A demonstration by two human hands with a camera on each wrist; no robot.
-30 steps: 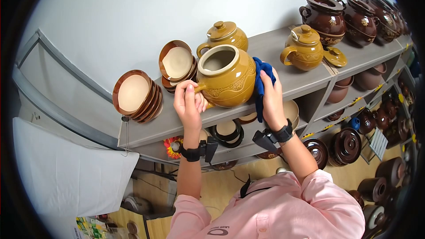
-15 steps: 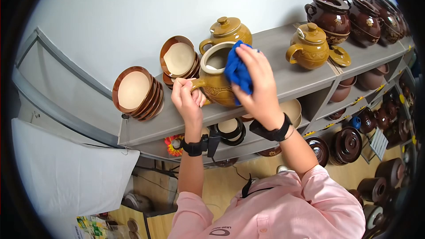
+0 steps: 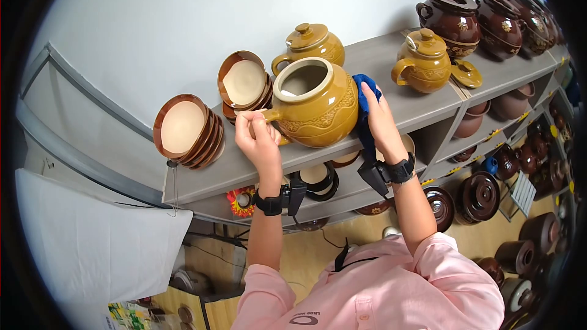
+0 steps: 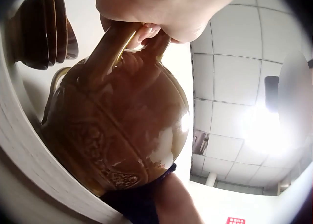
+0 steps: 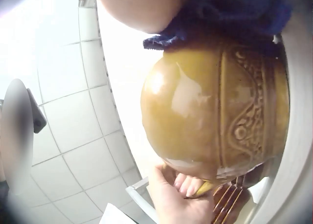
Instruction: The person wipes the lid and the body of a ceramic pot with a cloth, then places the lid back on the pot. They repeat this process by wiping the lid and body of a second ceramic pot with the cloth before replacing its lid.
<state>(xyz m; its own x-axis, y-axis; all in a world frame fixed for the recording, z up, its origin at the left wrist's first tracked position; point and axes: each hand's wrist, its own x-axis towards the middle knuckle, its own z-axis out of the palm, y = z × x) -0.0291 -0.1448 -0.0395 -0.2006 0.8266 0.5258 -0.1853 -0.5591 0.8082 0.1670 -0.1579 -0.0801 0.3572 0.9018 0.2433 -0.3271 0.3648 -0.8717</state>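
Observation:
A mustard-glazed ceramic pot (image 3: 324,113) without a lid stands at the front of the grey shelf, its wide mouth tipped toward me. My left hand (image 3: 262,145) grips its side handle, fingers wrapped through the loop, as the left wrist view also shows. Against the pot's right side my right hand (image 3: 382,127) holds a blue cloth (image 3: 362,98), thumb toward me and the other fingers largely hidden. In the right wrist view the bunched cloth (image 5: 234,16) lies against the glazed wall, above a raised wavy band.
Brown bowls (image 3: 183,128) sit stacked on the left. A lidded mustard pot (image 3: 315,46) stands behind; another (image 3: 422,64) is to the right beside a loose lid (image 3: 466,74). Dark brown jars (image 3: 451,21) line the far right. Lower shelves hold more pottery.
My right hand with the cloth went from the pot's right side up over its rim, then back to the right side. The left hand kept its grip on the handle.

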